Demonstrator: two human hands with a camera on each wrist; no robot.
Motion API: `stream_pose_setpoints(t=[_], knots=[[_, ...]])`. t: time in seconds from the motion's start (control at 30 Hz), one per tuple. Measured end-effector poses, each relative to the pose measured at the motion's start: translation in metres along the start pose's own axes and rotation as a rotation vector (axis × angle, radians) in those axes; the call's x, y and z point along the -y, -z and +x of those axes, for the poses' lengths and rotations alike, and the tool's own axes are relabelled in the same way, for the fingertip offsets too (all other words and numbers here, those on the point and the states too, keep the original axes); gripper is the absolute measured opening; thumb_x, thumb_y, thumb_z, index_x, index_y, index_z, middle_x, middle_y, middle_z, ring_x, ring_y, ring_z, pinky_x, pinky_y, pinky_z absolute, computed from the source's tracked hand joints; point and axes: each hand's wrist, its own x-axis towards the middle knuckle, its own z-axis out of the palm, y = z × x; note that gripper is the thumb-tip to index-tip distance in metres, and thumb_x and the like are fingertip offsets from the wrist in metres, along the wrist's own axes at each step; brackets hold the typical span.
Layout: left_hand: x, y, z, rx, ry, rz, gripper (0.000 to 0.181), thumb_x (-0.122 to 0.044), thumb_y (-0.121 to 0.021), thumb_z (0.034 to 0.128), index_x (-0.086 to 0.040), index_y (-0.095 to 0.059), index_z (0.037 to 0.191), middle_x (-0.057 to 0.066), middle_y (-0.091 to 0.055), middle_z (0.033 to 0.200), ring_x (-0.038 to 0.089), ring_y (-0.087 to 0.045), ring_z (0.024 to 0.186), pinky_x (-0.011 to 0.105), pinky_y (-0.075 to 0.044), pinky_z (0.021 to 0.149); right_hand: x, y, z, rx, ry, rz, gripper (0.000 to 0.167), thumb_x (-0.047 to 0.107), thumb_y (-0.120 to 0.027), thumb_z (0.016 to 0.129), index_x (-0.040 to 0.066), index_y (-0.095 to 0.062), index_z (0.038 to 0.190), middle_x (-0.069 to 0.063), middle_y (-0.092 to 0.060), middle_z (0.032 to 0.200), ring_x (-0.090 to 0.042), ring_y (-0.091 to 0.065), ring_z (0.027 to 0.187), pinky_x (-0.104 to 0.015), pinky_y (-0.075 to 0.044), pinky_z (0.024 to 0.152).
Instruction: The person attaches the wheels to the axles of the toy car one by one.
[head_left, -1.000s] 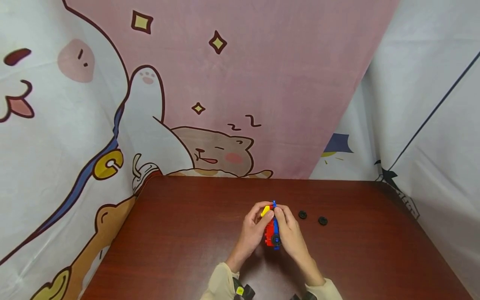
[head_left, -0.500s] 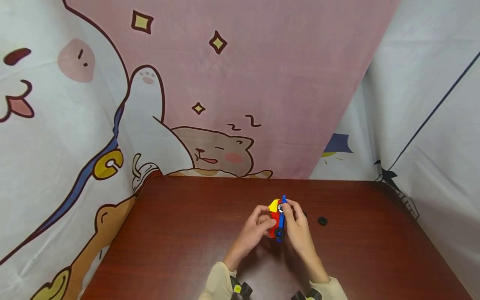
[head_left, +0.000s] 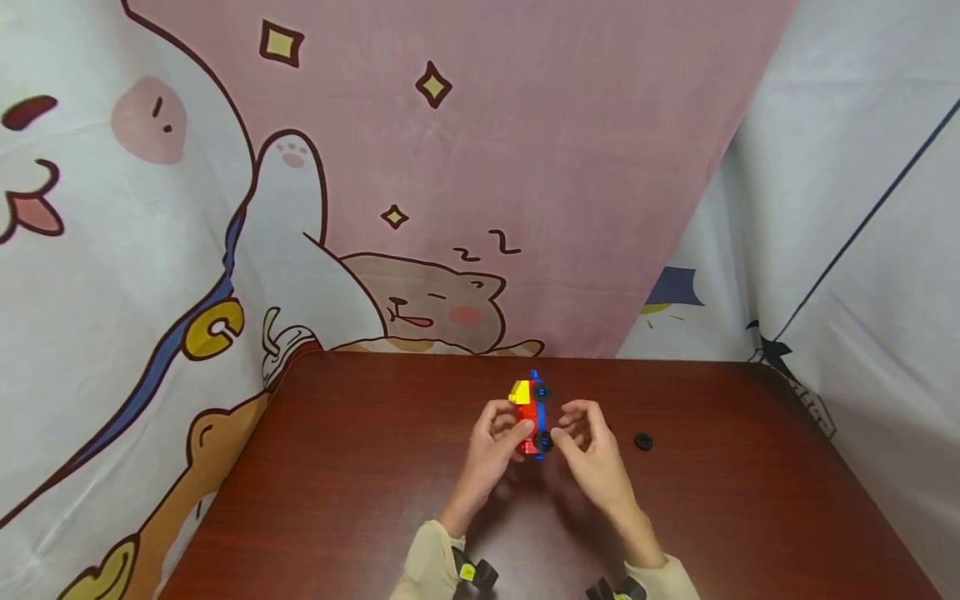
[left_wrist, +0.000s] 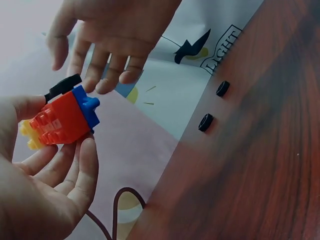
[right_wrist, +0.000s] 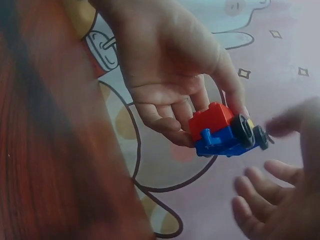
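Observation:
A toy block car point(head_left: 527, 414) with a red body, blue base and yellow block at its far end is pinched in my left hand point(head_left: 487, 454), raised off the table. On its right side, two black wheels show; the right wrist view has the nearer wheel point(right_wrist: 242, 130) and the farther wheel point(right_wrist: 260, 137). My right hand point(head_left: 603, 467) is just right of the car, fingers loosely bent, holding nothing. Its thumb is close to the near wheel; contact is unclear. In the left wrist view, the right hand's fingers point(left_wrist: 117, 67) hang apart behind the car point(left_wrist: 65, 117).
Two loose black wheels lie on the brown table point(head_left: 360, 467): the left wrist view shows one wheel point(left_wrist: 223, 88) and another wheel point(left_wrist: 205, 122). From the head, my right hand hides most of one. A cartoon-printed cloth point(head_left: 570, 167) hangs along the table's back edge.
My right hand has let go of the car's far right wheel and drawn away. My left hand has carried the car left and farther back, leaving both right-side wheels uncovered.

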Motion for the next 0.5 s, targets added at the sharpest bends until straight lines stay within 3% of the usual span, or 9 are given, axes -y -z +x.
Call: stream_pose_setpoints(t=[0.13,0.23,0.37,0.5], knots=[[0.001,0.003,0.001,-0.019,0.0,-0.02,0.039,-0.019,-0.071,0.0921,-0.005,-0.052,0.122,0.007,-0.065,0.102,0.01,-0.062,0.075,0.025,-0.054,0.061,0.0,-0.007,-0.004,0.091,0.052,-0.243,0.058,0.029,-0.078,0.086,0.011,-0.047,0.131,-0.002,-0.061,0.103,-0.011,-0.055,0.085,-0.023,-0.048,0.068],[0.002,0.002,0.001,-0.017,-0.003,-0.027,0.04,-0.021,-0.073,0.0915,-0.006,-0.051,0.123,0.006,-0.064,0.103,0.009,-0.062,0.077,0.022,-0.053,0.061,-0.001,-0.014,-0.007,0.095,0.069,-0.349,0.07,0.037,-0.083,0.08,0.014,-0.045,0.134,0.002,-0.062,0.101,-0.009,-0.055,0.081,-0.023,-0.048,0.066],[0.002,0.0,0.0,-0.004,-0.021,-0.022,0.041,-0.02,-0.071,0.0926,-0.004,-0.049,0.123,0.009,-0.062,0.104,0.008,-0.061,0.076,0.023,-0.054,0.061,-0.002,-0.02,-0.007,0.029,0.087,-0.343,0.069,0.032,-0.086,0.078,0.011,-0.048,0.131,0.002,-0.064,0.093,-0.004,-0.055,0.073,-0.022,-0.049,0.063],[0.0,0.0,0.0,-0.005,-0.018,-0.015,0.035,-0.021,-0.065,0.0965,-0.004,-0.049,0.122,0.011,-0.064,0.103,0.011,-0.061,0.075,0.029,-0.055,0.06,-0.004,-0.021,-0.005,-0.015,0.08,-0.226,0.057,0.02,-0.083,0.081,0.005,-0.051,0.126,-0.003,-0.065,0.089,-0.003,-0.054,0.066,-0.021,-0.05,0.059]])
